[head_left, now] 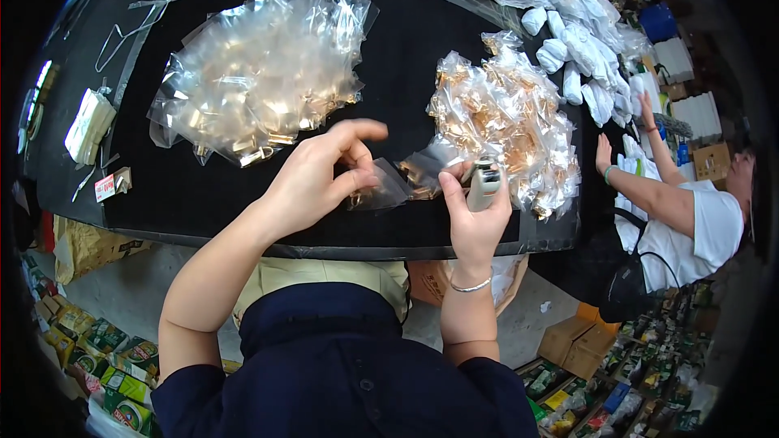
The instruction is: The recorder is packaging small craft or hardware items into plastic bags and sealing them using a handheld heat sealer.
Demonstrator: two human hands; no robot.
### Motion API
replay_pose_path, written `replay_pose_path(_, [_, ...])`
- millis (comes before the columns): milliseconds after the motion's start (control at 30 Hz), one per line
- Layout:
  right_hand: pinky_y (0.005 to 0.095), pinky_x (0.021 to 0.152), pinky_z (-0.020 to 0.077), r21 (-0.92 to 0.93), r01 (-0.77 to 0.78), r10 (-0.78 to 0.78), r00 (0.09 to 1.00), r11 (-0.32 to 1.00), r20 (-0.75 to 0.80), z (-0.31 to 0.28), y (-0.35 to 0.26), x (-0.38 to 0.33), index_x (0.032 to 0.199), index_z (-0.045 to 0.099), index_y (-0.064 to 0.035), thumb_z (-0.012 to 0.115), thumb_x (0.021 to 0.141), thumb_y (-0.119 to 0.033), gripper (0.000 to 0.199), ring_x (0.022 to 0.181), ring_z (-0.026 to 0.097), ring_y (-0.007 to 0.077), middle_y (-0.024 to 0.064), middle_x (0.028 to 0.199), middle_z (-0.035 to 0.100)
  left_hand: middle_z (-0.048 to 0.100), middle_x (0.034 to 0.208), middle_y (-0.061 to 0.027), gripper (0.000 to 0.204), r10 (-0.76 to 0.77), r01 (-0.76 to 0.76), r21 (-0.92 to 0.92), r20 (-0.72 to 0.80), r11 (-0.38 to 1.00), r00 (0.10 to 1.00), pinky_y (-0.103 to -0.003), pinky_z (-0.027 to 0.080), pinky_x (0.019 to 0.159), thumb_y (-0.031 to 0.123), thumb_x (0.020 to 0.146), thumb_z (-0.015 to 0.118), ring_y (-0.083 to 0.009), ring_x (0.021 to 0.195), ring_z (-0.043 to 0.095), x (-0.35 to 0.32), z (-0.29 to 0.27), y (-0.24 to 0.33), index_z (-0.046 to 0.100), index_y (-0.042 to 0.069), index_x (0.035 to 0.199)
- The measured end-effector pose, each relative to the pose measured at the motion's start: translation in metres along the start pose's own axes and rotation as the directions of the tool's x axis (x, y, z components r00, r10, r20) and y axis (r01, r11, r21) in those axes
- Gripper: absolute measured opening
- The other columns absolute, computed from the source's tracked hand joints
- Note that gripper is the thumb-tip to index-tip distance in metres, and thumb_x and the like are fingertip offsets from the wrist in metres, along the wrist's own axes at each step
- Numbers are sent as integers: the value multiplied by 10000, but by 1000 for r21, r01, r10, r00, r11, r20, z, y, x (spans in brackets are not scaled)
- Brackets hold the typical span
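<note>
Two hands work at the near edge of the black surface (211,195): the left hand (312,182) pinches a clear plastic sachet (381,189), light, limp and slippery, best held by its edge; the right hand (475,211) is closed around a small grey tool (485,182).

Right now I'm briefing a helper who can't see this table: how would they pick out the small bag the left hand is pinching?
Start at the black table with two heaps of clear bags. Between them, near the front edge, the left hand pinches one small clear bag. Unlike the heaped bags, it lies alone, flat on the black surface, just left of the right hand, which grips a small grey tool.
</note>
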State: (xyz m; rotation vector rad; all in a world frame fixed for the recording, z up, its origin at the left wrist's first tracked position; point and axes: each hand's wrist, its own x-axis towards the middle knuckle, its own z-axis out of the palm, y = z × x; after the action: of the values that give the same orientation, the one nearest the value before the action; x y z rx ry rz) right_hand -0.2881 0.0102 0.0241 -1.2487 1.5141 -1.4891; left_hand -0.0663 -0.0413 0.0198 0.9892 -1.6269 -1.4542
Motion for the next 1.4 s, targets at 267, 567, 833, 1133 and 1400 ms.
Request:
replay_pose_path(267, [237,709,511,-76,276,-268,958,958,102,8,-9,4,1026,586,-11,760,832,36,265,787,612,96,57,910,668,668,1019,-69,91,343,-335,277,20,900,939,-269,517,738,2,806,732,-177,814,660,-13,9,11,737,48,884])
replay_pose_path(567, [252,765,493,321,-236,205,970,917,127,19,13,-18,1028,583,-14,750,842,21,252,834,604,118,59,933,645,702,917,-94,69,69,-78,-41,-187,996,980,-285,518,687,54,842,733,-185,781,666,-11,46,-18,739,18,900])
replay_pose_path(833, [219,751,477,20,-92,90,992,996,89,23,17,-27,1043,581,-23,753,853,-10,257,839,582,90,27,924,619,689,832,-75,75,26,-36,-30,-267,999,963,-258,510,675,39,879,707,-132,737,640,-14,46,-17,733,-8,931])
replay_pose_path(1133, [236,764,484,304,-227,243,970,925,-14,26,19,-24,1042,582,-18,752,848,-9,258,840,576,85,21,939,604,685,782,-81,62,224,-138,271,-317,953,921,-302,500,644,70,830,741,-199,719,649,-15,38,-19,732,25,872])
replay_pose_path(1400, [251,726,470,-187,304,-321,945,934,-68,14,16,-8,969,604,-20,733,852,-35,175,788,576,132,43,873,598,664,773,-88,138,389,-287,533,-86,796,917,-365,505,659,101,724,790,-272,735,619,-9,40,-11,716,31,817])
